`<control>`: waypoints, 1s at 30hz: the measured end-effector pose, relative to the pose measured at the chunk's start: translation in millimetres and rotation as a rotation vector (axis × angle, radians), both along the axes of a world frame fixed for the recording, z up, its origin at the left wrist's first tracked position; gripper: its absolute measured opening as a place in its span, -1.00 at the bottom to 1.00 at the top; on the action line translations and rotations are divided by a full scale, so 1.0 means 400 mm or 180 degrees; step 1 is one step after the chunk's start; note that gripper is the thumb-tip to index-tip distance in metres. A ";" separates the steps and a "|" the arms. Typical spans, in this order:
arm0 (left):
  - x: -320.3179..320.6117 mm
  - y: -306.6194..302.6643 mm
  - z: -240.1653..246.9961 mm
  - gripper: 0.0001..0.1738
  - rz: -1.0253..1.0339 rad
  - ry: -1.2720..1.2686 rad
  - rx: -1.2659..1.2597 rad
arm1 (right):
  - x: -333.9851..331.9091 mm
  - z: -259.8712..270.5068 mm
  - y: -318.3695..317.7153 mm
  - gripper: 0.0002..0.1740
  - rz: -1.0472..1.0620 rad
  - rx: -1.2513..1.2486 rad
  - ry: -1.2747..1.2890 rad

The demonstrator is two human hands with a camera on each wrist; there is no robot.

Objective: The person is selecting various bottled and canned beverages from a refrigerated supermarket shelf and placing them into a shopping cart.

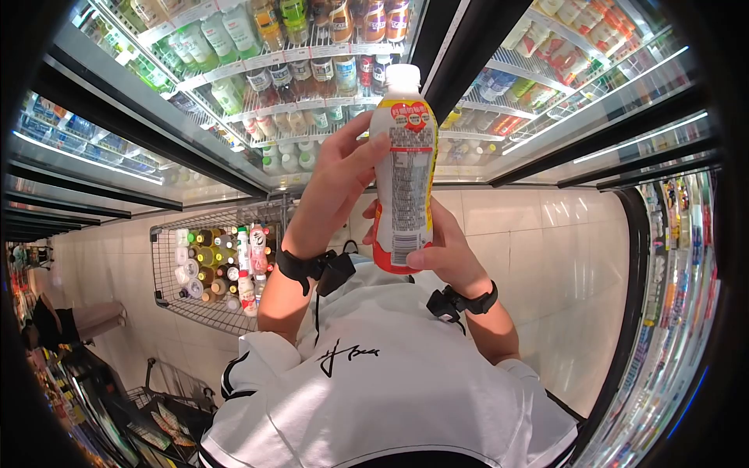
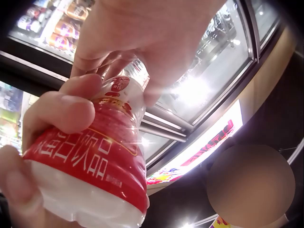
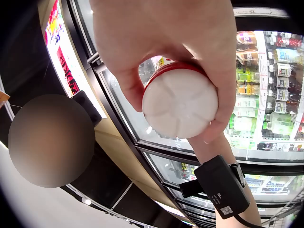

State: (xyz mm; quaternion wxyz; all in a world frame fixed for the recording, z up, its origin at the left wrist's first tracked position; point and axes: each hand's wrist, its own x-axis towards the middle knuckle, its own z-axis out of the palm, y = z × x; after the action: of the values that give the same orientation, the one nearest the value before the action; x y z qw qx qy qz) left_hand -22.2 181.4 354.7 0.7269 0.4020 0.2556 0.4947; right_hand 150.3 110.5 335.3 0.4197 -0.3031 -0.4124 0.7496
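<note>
Both hands hold a plastic drink bottle (image 1: 409,183) upright in front of the chest, its text panel and barcode facing me. It has a white cap, and its wrapper is white, red and yellow. My left hand (image 1: 337,173) grips the upper part, thumb across the label. Lower down, my right hand (image 1: 451,248) grips the base with its thumb beside the barcode. Red wrapping with large white characters covers the bottle's other side (image 2: 102,152) in the left wrist view. The right wrist view looks straight at the white bottle bottom (image 3: 180,104), with right-hand fingers curled round it.
A wire shopping cart (image 1: 160,265) full of bottles stands at the left. Ahead, an open cooler holds drink shelves (image 1: 281,56) between glass doors (image 1: 94,86). More stocked shelves (image 1: 675,273) line the right. Another cart (image 1: 148,409) and a person (image 1: 58,324) are at the far left.
</note>
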 end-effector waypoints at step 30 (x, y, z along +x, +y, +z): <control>-0.010 0.009 0.010 -0.35 -0.0068 -0.0168 -0.0055 | 0.023 -0.008 0.010 0.03 0.0215 0.0023 0.0074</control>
State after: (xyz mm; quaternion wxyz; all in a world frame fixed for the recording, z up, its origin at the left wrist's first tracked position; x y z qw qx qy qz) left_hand -26.3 185.0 358.8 0.7421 0.3852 0.2363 0.4951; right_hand 159.5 114.5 332.1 0.3999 -0.2787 -0.4203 0.7653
